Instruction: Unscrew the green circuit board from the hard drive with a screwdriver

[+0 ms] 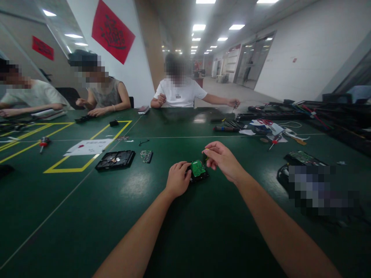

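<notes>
Head view: black unit (201,178) with green board (198,168) face up, flat on the green table (214,220), right between the hands. Left hand (177,178) half-curled over its left end; can't tell if that's a real grip or just bracing. Right hand (222,159) pinched nearly closed on a slim tool (205,157), probably a screwdriver, at the board's right side; tip contact unclear.

Handling, my read: stiff, compact, moderately heavy for its size. Casing likely smooth, could skid under side load. Board's the fragile bit: hold by casing edges, keep fingers off components.
</notes>
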Tool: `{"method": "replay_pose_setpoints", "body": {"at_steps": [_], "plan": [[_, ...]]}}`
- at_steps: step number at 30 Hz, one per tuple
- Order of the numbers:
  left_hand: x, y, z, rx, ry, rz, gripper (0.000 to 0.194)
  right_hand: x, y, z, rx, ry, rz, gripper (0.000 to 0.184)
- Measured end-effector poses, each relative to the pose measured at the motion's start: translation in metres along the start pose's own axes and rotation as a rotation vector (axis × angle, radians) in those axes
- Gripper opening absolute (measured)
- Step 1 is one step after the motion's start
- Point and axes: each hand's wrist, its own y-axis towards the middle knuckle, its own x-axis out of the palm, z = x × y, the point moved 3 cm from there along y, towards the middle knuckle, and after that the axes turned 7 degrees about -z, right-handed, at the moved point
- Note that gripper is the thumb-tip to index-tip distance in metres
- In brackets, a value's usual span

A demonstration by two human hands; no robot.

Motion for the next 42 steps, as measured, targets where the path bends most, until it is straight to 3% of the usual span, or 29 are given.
{"method": "replay_pose_setpoints", "body": {"at_steps": [6,16,29,38,42], "plan": [[-0.0001,-0.0004,-0.0003,0.009,0.002,0.007,0.035,-0.0009,0.0013,0.0011,-0.02,-0.036,-0.016,0.021],[0.0011,-0.0001,-0.002,0.021,-0.001,0.009,0.035,-0.0008,-0.0001,0.0023,-0.028,-0.074,-0.041,0.033],[0.0011,0.0,-0.0025,0.021,0.004,0.007,0.035,-0.0012,0.0021,0.0038,0.038,0.097,-0.041,0.018],[-0.0001,-0.0004,-0.0006,0.017,-0.006,0.009,0.036,-0.0013,0.0024,0.0059,-0.005,-0.013,-0.064,0.028],[-0.0007,-0.0002,-0.0002,0.016,-0.008,0.007,0.035,-0.0009,0.0011,0.0027,-0.006,-0.028,-0.068,0.024]]}}
